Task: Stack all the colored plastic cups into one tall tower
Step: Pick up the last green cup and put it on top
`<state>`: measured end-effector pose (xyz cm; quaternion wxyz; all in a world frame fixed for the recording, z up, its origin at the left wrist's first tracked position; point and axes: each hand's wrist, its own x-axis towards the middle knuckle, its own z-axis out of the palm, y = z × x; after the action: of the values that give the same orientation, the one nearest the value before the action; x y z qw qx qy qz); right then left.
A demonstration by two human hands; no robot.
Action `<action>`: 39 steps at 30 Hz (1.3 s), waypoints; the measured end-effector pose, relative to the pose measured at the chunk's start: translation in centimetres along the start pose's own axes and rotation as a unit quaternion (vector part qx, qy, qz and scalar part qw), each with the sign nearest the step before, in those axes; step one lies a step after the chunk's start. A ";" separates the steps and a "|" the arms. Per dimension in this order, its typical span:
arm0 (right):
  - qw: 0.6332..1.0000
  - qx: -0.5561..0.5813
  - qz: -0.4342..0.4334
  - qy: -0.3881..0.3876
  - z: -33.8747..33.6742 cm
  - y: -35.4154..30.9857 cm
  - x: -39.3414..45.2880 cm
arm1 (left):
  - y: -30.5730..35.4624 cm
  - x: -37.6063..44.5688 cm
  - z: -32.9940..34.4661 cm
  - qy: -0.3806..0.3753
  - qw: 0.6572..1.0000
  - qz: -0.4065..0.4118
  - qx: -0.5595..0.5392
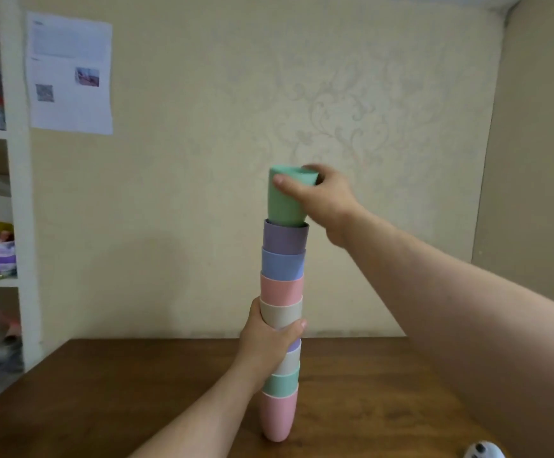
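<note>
A tall tower of nested plastic cups [282,285] stands upright on the brown wooden table [368,385]. From the bottom it shows pink, green, cream and purple cups, then cream, pink, blue and purple. A green cup [283,203] sits at the very top, its base just inside the purple cup [285,238]. My right hand [321,196] grips the green cup near its rim. My left hand [267,338] wraps around the tower's middle, over the cream cup [282,314], hiding part of the cups there.
White shelves [17,193] with boxes and clutter stand at the left. A printed sheet [70,74] hangs on the beige wall. A small white object [482,451] lies at the table's front right edge.
</note>
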<state>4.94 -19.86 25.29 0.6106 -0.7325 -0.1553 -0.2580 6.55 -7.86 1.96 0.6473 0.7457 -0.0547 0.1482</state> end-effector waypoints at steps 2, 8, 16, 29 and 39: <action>0.998 -0.017 0.026 -0.046 0.7 2.2 -0.9 | 0.1 0.1 0.1 0.003 1.000 0.003 0.015; 0.998 0.043 0.034 -0.040 1.2 4.6 -1.6 | 0.1 0.4 0.5 0.018 0.999 0.013 0.044; 0.999 0.034 -0.027 -0.031 1.6 6.4 -4.1 | -2.4 -0.7 0.2 -0.023 0.998 0.001 0.061; 0.978 -0.070 0.176 -0.091 4.2 26.7 -16.8 | -14.6 -2.3 -0.8 -0.063 0.987 -0.098 0.110; 0.965 -0.141 0.203 -0.084 5.3 31.4 -10.0 | -15.9 5.1 1.2 -0.056 0.986 -0.096 0.128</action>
<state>14.78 -20.28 -6.59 0.5250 -0.8466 -0.0164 -0.0856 15.89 -6.03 -11.75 0.5537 0.8313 0.0002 0.0490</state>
